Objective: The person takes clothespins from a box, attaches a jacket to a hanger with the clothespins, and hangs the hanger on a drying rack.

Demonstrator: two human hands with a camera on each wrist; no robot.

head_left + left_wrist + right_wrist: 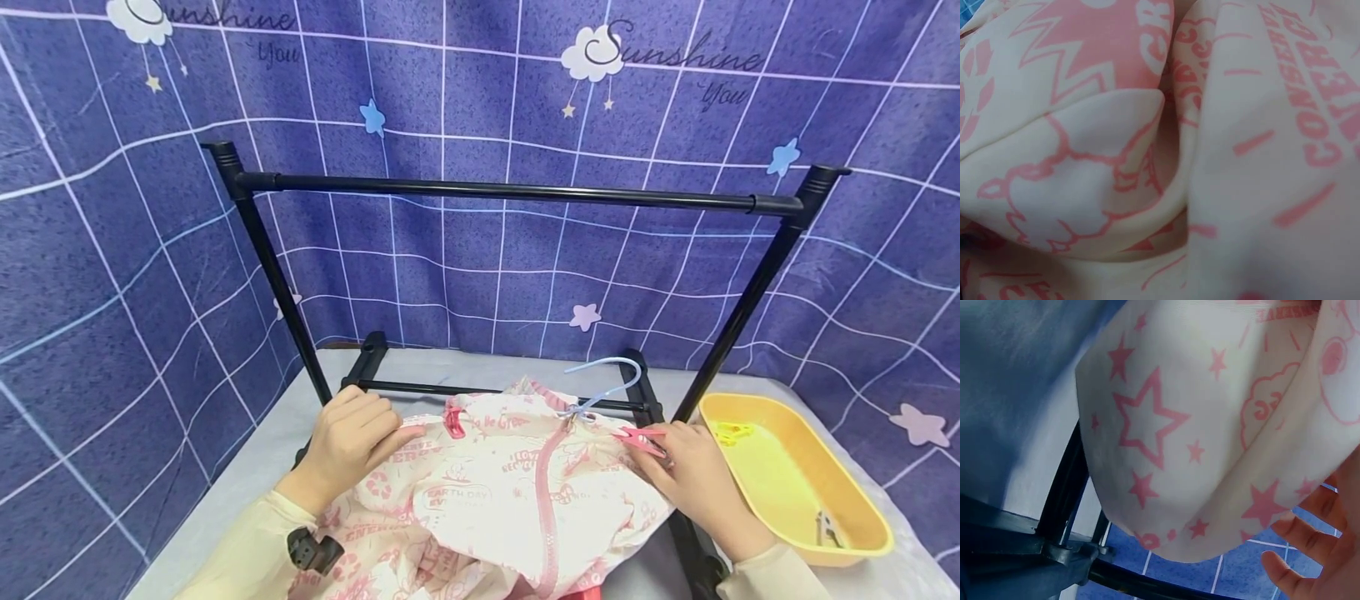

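Note:
A white jacket with pink print and a pink zipper lies bunched in front of me, on a hanger whose light blue hook sticks up at the collar. My left hand grips the jacket's shoulder on the left, thumb pointing right. A red clothespin is clipped beside the collar. At the opposite shoulder my right hand pinches a pink clothespin, its tip at the cloth. Printed fabric fills the left wrist view. In the right wrist view, star-printed cloth hangs beside my fingers.
A black garment rack spans the table behind the jacket, its feet reaching forward on both sides. To the right stands a yellow basket holding yellow clothespins and a grey clip. Behind hangs a blue grid-patterned curtain.

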